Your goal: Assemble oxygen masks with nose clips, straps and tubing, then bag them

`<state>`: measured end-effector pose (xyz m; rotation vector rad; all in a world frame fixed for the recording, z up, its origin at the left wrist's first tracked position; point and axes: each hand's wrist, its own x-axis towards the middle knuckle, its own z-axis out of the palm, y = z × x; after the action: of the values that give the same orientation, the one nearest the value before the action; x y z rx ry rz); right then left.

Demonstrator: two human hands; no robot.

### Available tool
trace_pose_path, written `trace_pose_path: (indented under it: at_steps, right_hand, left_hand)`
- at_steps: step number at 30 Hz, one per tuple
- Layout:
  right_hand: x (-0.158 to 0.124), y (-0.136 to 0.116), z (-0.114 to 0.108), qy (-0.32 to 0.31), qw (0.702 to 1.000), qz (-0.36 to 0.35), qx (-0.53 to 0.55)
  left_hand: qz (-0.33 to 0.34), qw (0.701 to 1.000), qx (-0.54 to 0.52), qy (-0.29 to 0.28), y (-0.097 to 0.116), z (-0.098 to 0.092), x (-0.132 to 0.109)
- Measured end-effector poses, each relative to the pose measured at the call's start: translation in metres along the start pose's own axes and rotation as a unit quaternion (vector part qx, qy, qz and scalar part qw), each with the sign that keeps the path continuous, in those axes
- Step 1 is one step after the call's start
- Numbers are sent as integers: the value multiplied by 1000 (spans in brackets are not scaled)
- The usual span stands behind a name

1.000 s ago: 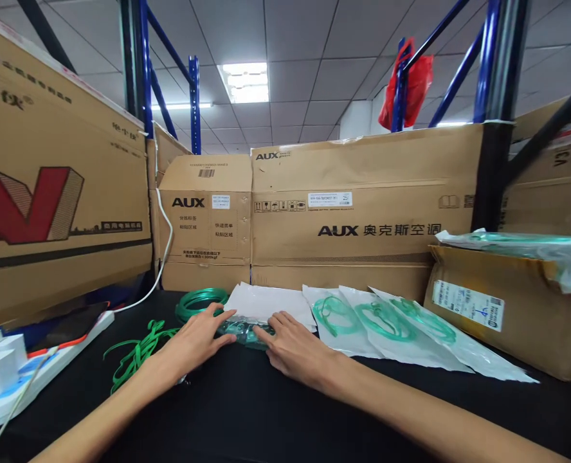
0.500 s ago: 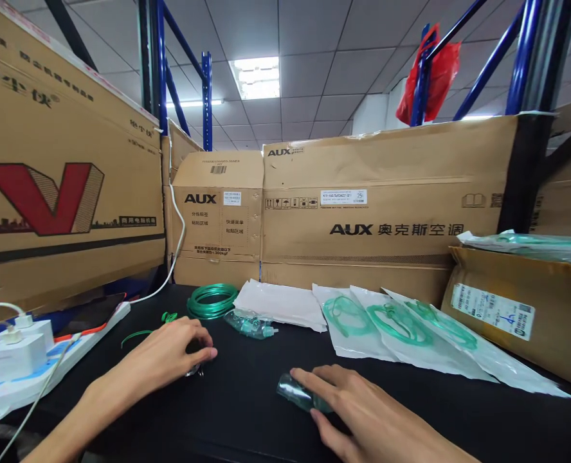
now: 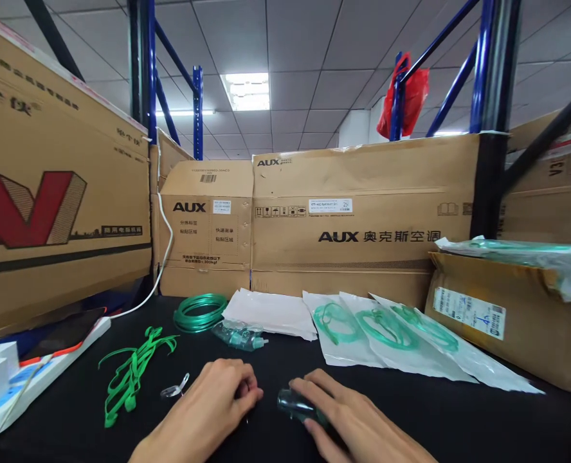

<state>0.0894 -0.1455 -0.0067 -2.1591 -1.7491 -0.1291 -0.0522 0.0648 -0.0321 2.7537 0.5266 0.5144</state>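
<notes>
At bottom centre, pinching clear tube (image 3: pixel 292 404) with right grip (image 3: pixel 348 411) (left grip (image 3: pixel 213 400): cannot tell); probably light, slippery; hold mid-body.

Looks like a stockroom or warehouse corner, judging by blue-and-black steel racking posts (image 3: pixel 141 71) at eleven and one o'clock, an AUX air-conditioner carton (image 3: pixel 362 206) at twelve, a computer-case carton (image 3: pixel 63 212) at ten, plus panelled ceiling (image 3: pixel 295 38) overhead.

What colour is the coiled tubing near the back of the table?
The coiled tubing is a glossy green; the head view shows it best.
</notes>
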Motion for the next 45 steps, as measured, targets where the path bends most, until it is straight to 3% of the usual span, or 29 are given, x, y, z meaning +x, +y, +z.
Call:
trace_pose_path:
  at_steps: [4,9,18,22,29,40,45]
  right_hand:
    - [-8,12,-6,-39,996,54,56]
    - [-5,14,-14,-52,990,75,105]
    - [-7,17,-24,-23,987,49,150]
    - [-8,21,-26,-21,987,55,148]
    - [-7,22,-29,-28,987,67,147]
    - [-5,19,-30,-41,984,73,160]
    - [-3,16,-35,-31,981,60,182]
  left_hand:
    - [27,998,-53,25,-10,2,-19]
    - [73,991,-100,-42,-13,-5,-33]
    - [182,973,-138,-39,33,-15,3]
    - [226,961,-148,-57,51,-11,12]
    - [199,963,-171,-63,55,3,7]
    - [181,954,-235,-40,50,7,4]
    - [131,955,-265,-9,43,12,8]
